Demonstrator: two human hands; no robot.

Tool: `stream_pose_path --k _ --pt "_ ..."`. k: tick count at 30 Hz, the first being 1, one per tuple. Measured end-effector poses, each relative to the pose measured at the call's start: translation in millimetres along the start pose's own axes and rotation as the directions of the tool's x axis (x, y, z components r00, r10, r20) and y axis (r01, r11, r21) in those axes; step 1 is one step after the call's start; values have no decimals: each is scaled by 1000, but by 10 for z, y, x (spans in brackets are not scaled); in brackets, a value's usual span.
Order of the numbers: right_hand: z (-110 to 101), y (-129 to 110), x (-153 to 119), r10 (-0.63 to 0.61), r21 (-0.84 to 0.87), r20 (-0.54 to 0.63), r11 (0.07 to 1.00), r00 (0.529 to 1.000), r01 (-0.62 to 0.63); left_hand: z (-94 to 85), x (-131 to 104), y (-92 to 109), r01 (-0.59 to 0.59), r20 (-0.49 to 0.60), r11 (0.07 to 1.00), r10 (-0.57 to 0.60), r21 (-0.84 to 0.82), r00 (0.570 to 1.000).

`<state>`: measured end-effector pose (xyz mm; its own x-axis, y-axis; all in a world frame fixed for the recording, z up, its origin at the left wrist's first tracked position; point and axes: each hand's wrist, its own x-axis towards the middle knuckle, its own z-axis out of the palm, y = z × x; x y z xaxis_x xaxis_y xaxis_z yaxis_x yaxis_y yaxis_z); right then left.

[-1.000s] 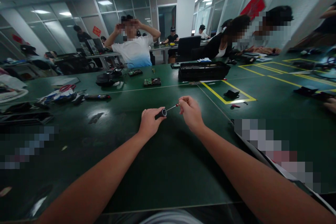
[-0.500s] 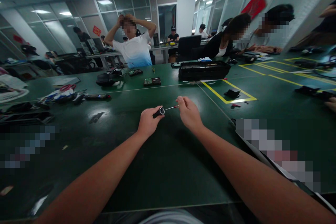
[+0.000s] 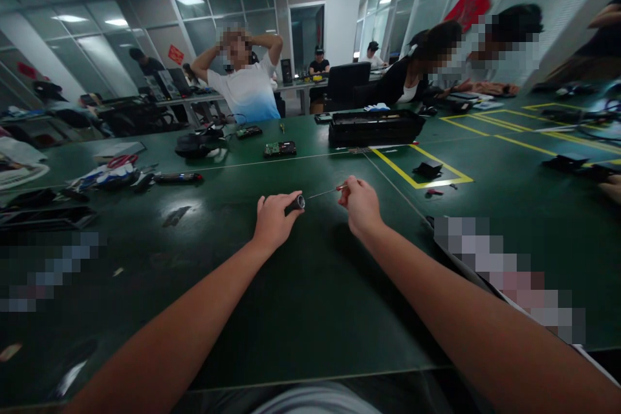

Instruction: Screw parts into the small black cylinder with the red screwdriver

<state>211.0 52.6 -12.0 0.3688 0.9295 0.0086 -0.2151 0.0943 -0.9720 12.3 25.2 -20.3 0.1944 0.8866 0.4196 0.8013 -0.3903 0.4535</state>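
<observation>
My left hand (image 3: 272,218) is closed around a black cylinder (image 3: 296,203) that looks like a small flashlight tube, its silver-rimmed end facing right. In my right hand (image 3: 363,206) is a thin screwdriver (image 3: 322,193), gripped by its reddish handle between the fingertips. Its metal shaft points left, the tip close to the tube's rim; a small gap seems to lie between them. Both hands are held above the green table (image 3: 310,310). My fingers hide most of the tube and part of the screwdriver's handle.
Beyond my hands lie a circuit-board device (image 3: 280,149) and a long black tray (image 3: 376,129). A black piece (image 3: 427,170) sits within yellow tape. Gloves (image 3: 114,174) and a dark pen-shaped tool (image 3: 178,178) are at left. People sit or stand around the table.
My right hand has moved right with the screwdriver, drawing its tip slightly away from the tube. The left hand has stayed almost in place.
</observation>
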Motion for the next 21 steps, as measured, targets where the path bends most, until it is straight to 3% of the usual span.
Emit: stream_pose_path --k 3,9,21 --pt "-6 -16 -19 -90 -92 -24 992 996 88 17 7 -32 42 51 999 -43 7 998" --pt "36 -27 -136 -234 -202 112 946 966 252 40 -5 -37 9 24 1000 -8 -12 1000" --pt "35 -14 -152 -245 -221 143 937 959 272 10 -17 7 19 23 998 -18 -53 1000"
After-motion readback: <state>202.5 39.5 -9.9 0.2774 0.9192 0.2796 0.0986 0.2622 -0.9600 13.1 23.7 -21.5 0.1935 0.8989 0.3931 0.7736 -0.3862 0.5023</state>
